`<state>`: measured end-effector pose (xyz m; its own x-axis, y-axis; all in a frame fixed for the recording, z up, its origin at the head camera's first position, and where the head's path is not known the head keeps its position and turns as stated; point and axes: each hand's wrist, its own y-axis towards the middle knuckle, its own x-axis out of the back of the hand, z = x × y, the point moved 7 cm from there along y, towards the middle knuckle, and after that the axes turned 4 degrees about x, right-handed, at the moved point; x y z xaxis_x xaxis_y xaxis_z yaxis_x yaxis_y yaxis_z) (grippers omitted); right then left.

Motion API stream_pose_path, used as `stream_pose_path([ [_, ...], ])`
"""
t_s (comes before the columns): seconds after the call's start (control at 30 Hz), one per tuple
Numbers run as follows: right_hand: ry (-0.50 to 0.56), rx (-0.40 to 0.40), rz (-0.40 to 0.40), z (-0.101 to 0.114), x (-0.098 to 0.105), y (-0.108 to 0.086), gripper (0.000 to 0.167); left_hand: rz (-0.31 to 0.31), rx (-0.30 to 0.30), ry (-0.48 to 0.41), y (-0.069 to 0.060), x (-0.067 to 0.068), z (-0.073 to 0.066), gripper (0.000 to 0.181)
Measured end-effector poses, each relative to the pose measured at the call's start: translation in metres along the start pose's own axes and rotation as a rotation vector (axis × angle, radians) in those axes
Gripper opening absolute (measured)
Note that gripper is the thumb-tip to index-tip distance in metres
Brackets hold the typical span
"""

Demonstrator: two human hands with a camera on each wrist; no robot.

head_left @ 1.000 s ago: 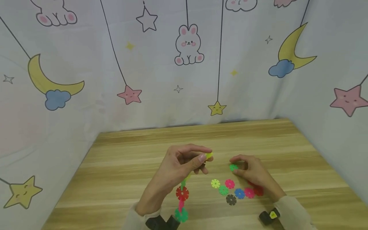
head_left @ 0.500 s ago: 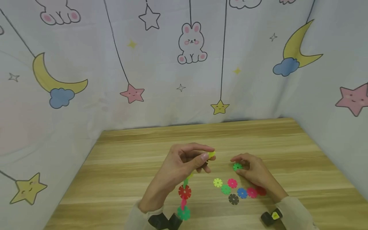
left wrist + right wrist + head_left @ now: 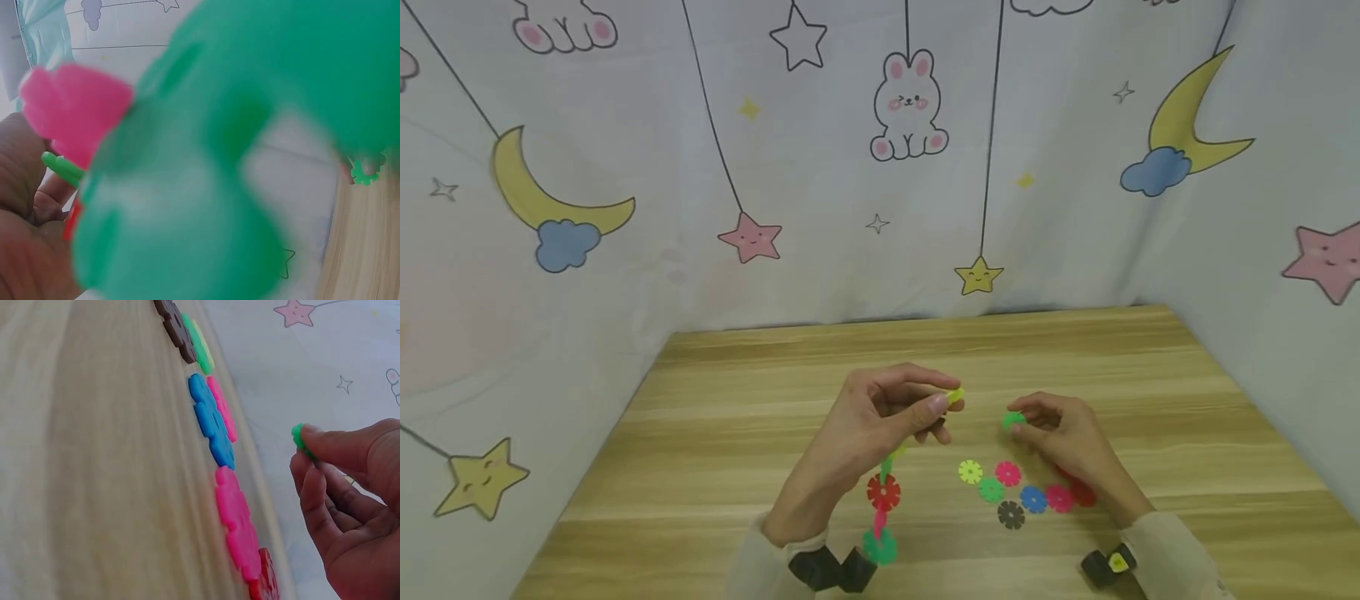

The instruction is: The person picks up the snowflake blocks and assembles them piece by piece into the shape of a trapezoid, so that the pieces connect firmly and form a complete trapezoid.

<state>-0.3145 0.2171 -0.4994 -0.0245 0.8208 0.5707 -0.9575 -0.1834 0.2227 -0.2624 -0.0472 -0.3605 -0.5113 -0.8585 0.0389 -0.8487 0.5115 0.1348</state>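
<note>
My left hand [image 3: 880, 425] pinches a yellow notched disc [image 3: 955, 395] between thumb and fingertips. From that hand hangs a chain of interlocked discs, among them a red one [image 3: 883, 492], a pink one [image 3: 880, 523] and a teal-green one [image 3: 880, 547] at the bottom. In the left wrist view the teal disc [image 3: 169, 206] blurs across most of the picture, with a pink disc [image 3: 78, 112] behind it. Held apart to the right, my right hand [image 3: 1067, 433] pinches a loose green disc [image 3: 301, 440] by thumb and finger above the table.
Loose discs lie flat on the wooden table [image 3: 737, 417] below the right hand: yellow [image 3: 970, 472], green [image 3: 991, 489], dark brown [image 3: 1011, 515], blue [image 3: 1033, 500], pink [image 3: 1060, 499] and red [image 3: 1082, 493]. A printed curtain [image 3: 820, 283] encloses the table's back and sides.
The green disc in my right hand has turned slightly, and that hand has risen a little. My left hand keeps its pinch on the yellow disc. The head view has shifted slightly.
</note>
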Motion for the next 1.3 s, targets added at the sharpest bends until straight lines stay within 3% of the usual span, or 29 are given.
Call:
stream_pose_path([
  [0.33,0.072,0.064,0.008,0.026,0.005,0.000,0.023,-0.018,0.000,-0.010,0.002,0.002,-0.001,0.019],
  [0.73,0.089,0.056,-0.037,0.057,0.019,0.003,0.025,-0.020,0.001,0.001,0.002,0.002,0.000,0.017],
  [0.97,0.138,0.145,-0.058,0.085,0.027,0.005,0.022,-0.018,-0.002,0.000,0.001,0.003,0.000,0.017],
  [1.3,0.221,0.204,-0.061,0.120,0.034,0.006,0.020,-0.027,-0.003,0.021,0.001,0.004,-0.001,0.016],
])
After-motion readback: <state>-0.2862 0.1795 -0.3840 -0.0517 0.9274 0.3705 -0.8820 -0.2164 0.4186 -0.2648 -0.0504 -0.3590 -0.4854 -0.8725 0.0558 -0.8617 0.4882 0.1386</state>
